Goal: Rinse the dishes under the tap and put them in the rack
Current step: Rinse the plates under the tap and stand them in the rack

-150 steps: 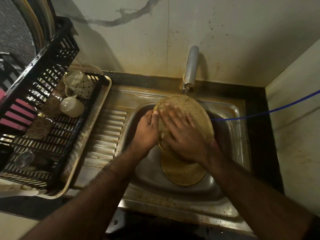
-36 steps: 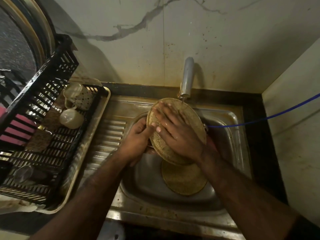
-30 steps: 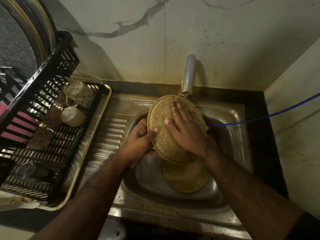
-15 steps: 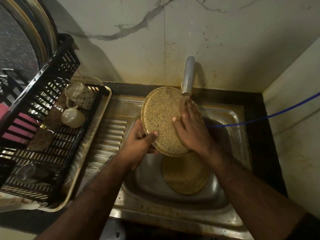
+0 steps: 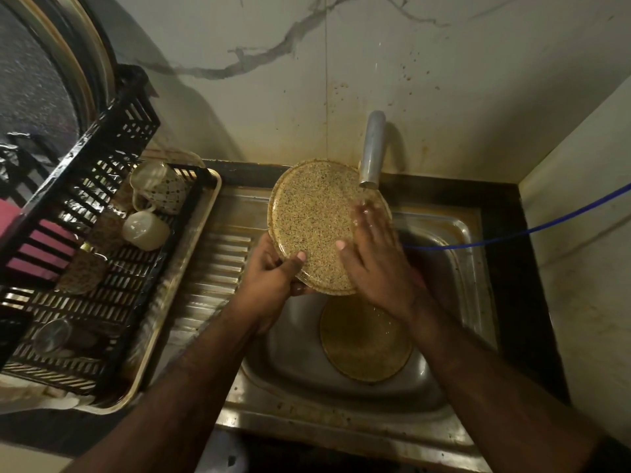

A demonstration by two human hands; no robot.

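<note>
A round speckled tan plate (image 5: 314, 216) is tilted up under the steel tap (image 5: 372, 151), where water runs. My left hand (image 5: 273, 278) grips its lower left rim, thumb on the face. My right hand (image 5: 375, 257) lies flat on the plate's right side, fingers straight and reaching up to the water stream. A second speckled plate (image 5: 367, 343) lies flat in the steel sink (image 5: 293, 367) below. The black plastic rack (image 5: 102, 274) stands to the left.
The rack sits in a cream tray (image 5: 164, 322) and holds two upturned cups (image 5: 146, 230), a glass (image 5: 51, 336) and small speckled dishes. A ribbed drainboard (image 5: 218, 268) lies between rack and sink. A blue hose (image 5: 512, 233) crosses from the right.
The plate has been lifted and tilted up toward the left. My right hand slid from the plate's middle to its right edge under the stream. My left hand kept its grip on the rim.
</note>
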